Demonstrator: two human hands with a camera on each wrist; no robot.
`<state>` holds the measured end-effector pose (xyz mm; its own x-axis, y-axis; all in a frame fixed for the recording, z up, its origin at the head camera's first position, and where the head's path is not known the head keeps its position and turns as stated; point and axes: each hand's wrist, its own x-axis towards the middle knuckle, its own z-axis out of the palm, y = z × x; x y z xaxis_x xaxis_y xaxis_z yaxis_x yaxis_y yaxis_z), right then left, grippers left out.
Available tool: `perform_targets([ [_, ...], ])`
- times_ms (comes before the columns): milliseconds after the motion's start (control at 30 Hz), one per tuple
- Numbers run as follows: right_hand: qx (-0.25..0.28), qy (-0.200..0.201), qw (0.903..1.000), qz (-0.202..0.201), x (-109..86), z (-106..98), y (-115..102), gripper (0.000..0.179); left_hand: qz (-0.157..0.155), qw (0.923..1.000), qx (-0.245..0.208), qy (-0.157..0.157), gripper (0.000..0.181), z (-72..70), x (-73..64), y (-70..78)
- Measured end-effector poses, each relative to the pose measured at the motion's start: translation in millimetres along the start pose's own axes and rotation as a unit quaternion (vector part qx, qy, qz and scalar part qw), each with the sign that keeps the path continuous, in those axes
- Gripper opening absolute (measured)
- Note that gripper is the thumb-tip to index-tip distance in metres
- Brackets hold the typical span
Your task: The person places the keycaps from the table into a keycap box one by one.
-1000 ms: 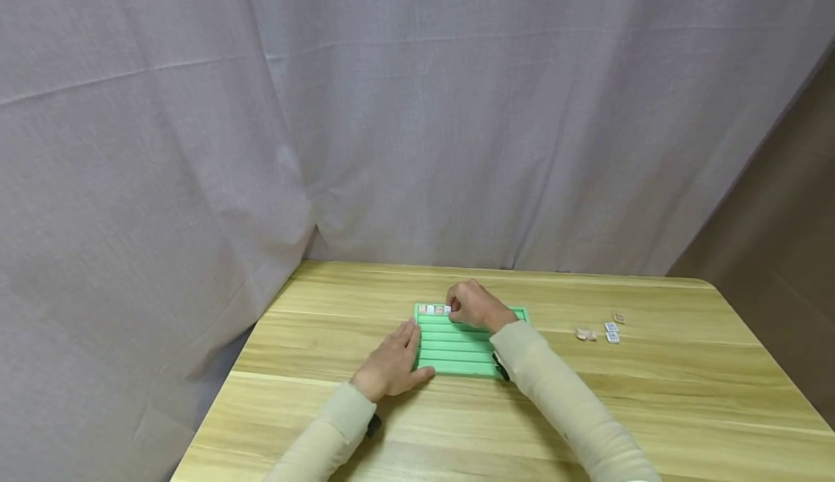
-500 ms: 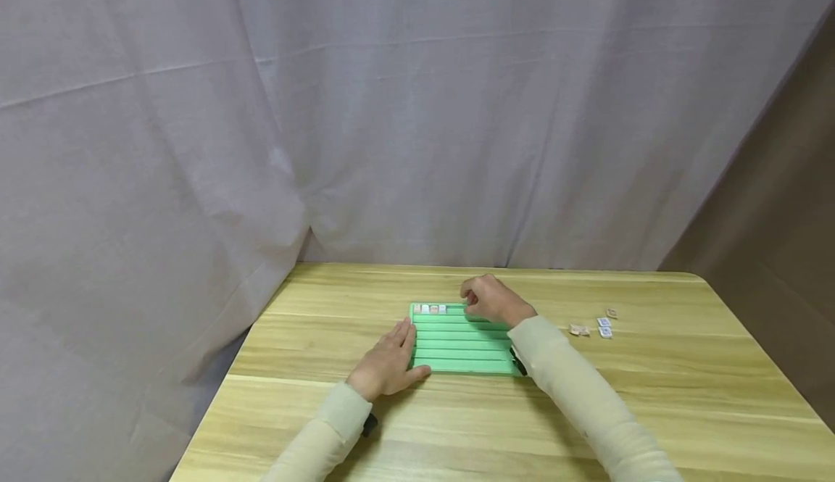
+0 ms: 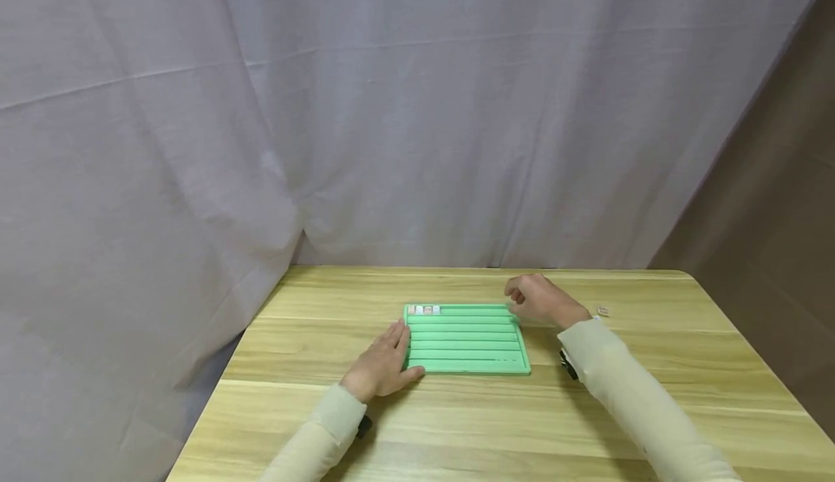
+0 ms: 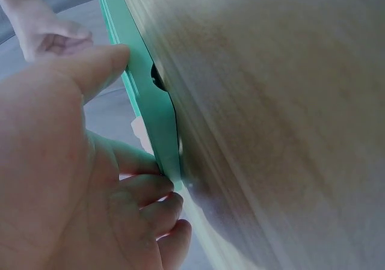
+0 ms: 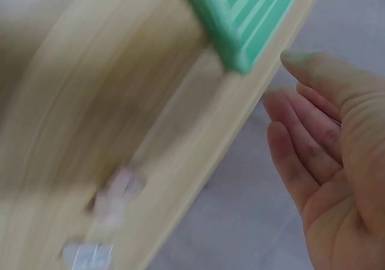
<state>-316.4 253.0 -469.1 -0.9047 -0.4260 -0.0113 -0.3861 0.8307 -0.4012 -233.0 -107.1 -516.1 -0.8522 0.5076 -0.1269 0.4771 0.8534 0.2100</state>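
A green ridged tray (image 3: 466, 346) lies on the wooden table, its back row holding several small white and beige tiles (image 3: 420, 309) at the left end. My left hand (image 3: 381, 364) rests along the tray's left side, with the thumb at the front corner; the left wrist view shows thumb and fingertips touching the green edge. My right hand (image 3: 541, 299) is in the air just past the tray's back right corner. Its fingers are loosely bent and hold nothing, as the right wrist view shows.
A loose beige tile (image 3: 603, 311) lies on the table to the right; the right sleeve hides others in the head view. Blurred pinkish tiles (image 5: 120, 189) and a white-blue tile (image 5: 91, 256) show in the right wrist view. A grey curtain (image 3: 417, 141) hangs behind the table.
My right hand has let go of the last tile in the back row and moved right, off the tray toward the loose tiles. My left hand stays at the tray's left side.
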Motion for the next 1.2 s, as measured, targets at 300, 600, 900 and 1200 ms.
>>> perform_targets([
  [300,-0.041,0.003,0.9991,-0.011,-41.4,-25.7,29.9,0.028,0.003,1.0,0.001,0.006,0.089,-1.3,-0.9,0.2],
  [600,-0.07,-0.031,0.9968,-0.02,-67.9,-36.5,57.4,0.011,0.001,1.0,-0.002,0.005,0.089,-0.1,0.8,-0.3],
  [900,-0.065,-0.013,0.9974,-0.027,-80.5,-31.5,73.4,0.029,0.004,1.0,0.003,0.009,0.089,0.5,1.1,-0.8],
  [1200,-0.074,-0.015,0.9966,-0.033,-77.5,-22.6,85.7,0.017,0.0,1.0,0.001,0.007,0.089,-0.1,0.2,0.1],
])
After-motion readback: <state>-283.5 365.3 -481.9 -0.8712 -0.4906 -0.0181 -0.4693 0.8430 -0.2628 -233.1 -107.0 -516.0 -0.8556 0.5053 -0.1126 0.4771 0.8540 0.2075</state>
